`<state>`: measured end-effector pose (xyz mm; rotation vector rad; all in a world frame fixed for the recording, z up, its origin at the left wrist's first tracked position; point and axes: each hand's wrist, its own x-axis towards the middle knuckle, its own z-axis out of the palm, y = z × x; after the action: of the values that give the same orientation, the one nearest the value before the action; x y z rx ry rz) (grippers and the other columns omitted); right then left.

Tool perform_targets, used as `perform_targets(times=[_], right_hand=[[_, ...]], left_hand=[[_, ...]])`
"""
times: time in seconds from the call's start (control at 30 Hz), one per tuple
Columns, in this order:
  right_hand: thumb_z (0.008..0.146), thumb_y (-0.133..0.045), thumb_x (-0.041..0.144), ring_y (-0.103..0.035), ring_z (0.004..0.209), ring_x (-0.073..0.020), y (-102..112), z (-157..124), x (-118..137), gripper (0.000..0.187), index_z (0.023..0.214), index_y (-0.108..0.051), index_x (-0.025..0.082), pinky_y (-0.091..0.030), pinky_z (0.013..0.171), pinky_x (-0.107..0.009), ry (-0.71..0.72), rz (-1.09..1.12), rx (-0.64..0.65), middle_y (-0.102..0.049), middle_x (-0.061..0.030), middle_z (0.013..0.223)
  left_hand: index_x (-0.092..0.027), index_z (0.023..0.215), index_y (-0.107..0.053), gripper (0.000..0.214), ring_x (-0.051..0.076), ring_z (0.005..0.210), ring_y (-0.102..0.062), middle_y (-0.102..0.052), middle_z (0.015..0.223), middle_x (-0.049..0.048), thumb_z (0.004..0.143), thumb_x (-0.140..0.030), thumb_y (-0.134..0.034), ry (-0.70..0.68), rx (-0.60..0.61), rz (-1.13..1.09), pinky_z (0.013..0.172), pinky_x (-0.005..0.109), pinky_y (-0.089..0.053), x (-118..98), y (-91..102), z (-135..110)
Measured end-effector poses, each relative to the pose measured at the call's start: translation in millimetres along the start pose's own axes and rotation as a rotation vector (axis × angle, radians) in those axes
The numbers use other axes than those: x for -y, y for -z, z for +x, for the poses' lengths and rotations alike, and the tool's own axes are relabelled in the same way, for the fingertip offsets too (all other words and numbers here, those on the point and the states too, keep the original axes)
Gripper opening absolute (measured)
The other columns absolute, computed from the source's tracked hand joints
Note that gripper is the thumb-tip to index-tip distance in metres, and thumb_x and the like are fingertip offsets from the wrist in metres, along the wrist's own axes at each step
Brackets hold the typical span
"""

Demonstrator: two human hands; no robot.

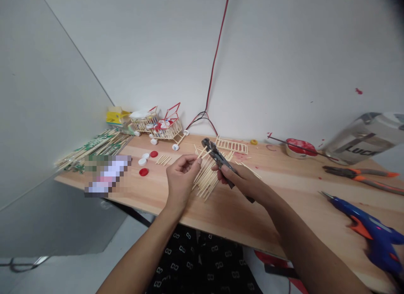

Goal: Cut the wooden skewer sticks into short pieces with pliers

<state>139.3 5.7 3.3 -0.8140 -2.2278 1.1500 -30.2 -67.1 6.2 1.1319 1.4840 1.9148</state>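
Observation:
My left hand is closed in a pinch on a thin wooden stick. Wrapped in my right hand is a dark metal cutting tool, its head at the stick near my left fingertips. Whether its jaws have closed on the stick is too small to tell. Beneath both hands lies a loose pile of bamboo sticks. Behind it rests a small ladder-like frame of sticks. A few short cut sticks lie left of my left hand.
Two small stick-built carts with bottle-cap wheels stand at the back left. Red and white caps and a blurred phone lie on the left. Pliers, a blue glue gun, a red-paint cup and a clear bottle occupy the right.

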Motion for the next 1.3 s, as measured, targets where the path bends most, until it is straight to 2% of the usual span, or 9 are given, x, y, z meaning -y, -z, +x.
perform_targets(times=[0.53,0.8,1.3], right_hand=[[0.092,-0.035,0.05,-0.058,0.07,-0.0163,0,0,1,0.041,0.087,-0.061,0.018,-0.043,0.065,-0.03,-0.012,-0.009,0.019,-0.062,-0.0043,0.077],[0.091,-0.033,0.054,-0.055,0.067,-0.0161,0,1,0,0.045,0.085,-0.059,0.018,-0.041,0.063,-0.03,-0.02,-0.02,0.036,-0.059,-0.0043,0.073],[0.092,-0.031,0.055,-0.049,0.056,-0.0123,-6,0,4,0.048,0.088,-0.06,0.017,-0.038,0.054,-0.026,-0.064,0.008,0.015,-0.055,-0.0002,0.063]], left_hand=[[-0.014,0.078,-0.064,0.015,0.01,0.061,-0.054,-0.06,0.066,-0.0001,0.073,-0.028,-0.068,0.001,-0.042,-0.043,0.057,0.02,-0.044,2,-8.1,-3],[-0.014,0.078,-0.065,0.013,0.009,0.063,-0.054,-0.062,0.07,0.0008,0.074,-0.026,-0.067,-0.074,-0.054,-0.005,0.057,0.02,-0.044,1,-10.0,-4],[-0.014,0.075,-0.064,0.012,0.009,0.061,-0.052,-0.059,0.065,-0.0009,0.073,-0.025,-0.068,-0.026,-0.067,-0.094,0.06,0.02,-0.043,0,-11.7,-4]])
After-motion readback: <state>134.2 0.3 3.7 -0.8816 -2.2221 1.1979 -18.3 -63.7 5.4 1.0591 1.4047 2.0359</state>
